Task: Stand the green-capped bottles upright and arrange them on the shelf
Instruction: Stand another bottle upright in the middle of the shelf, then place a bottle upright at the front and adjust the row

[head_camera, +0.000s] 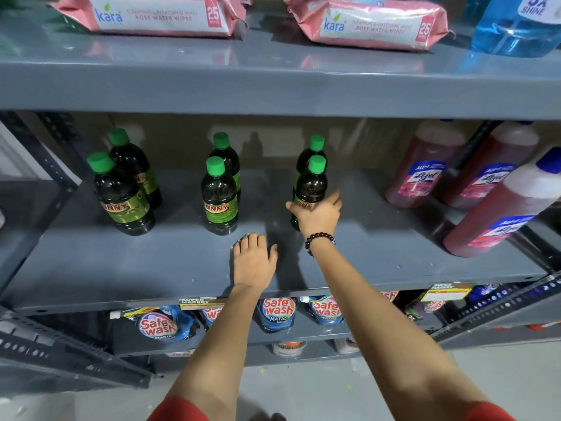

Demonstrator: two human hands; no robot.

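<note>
Several dark green-capped bottles stand upright in pairs on the grey middle shelf (121, 268). The left pair has a front bottle (121, 196) and a rear bottle (133, 165). The middle pair has a front bottle (219, 196) and a rear one (226, 156). On the right, a front bottle (311, 185) stands before another (314, 150). My right hand (318, 215), wearing a bead bracelet, grips the lower body of the right front bottle. My left hand (253, 261) lies flat on the shelf, palm down, holding nothing.
Pink bottles (425, 168) lean at the shelf's right end, one (501, 208) near the front edge. Pink wipe packs (158, 13) and a blue bottle (516, 25) sit on the shelf above. Detergent pouches (158, 325) fill the shelf below.
</note>
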